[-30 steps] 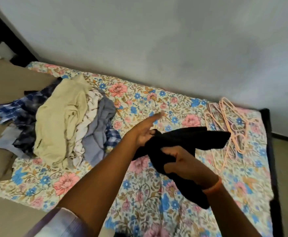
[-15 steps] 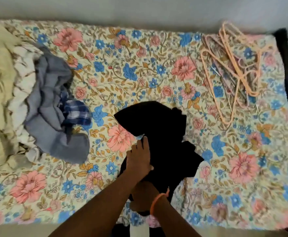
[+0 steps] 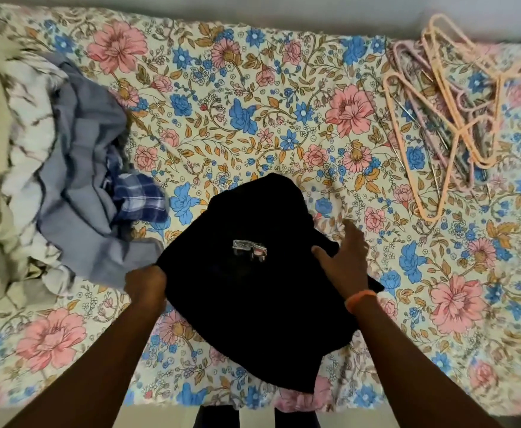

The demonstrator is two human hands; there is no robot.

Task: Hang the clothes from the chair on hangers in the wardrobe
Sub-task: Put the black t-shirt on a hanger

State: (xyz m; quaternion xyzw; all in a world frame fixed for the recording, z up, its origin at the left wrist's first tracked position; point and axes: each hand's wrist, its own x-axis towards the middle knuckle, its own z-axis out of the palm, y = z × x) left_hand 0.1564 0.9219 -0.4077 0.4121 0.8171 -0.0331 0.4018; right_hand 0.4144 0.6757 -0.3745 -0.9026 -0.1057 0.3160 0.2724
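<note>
Clothes pile (image 3: 67, 168) left, hangers (image 3: 457, 115) far right; left hand (image 3: 146, 285) bunches the black shirt (image 3: 253, 288), right hand (image 3: 344, 261) spread on it; open floral bedsheet (image 3: 237, 103) beyond.

I see open bedsheet (image 3: 253, 112) between the clothes pile (image 3: 67, 168) on my left and the hangers (image 3: 450, 118) far right. The black shirt (image 3: 253, 273) fills the near middle; sheet beside the hangers lies bare.
</note>
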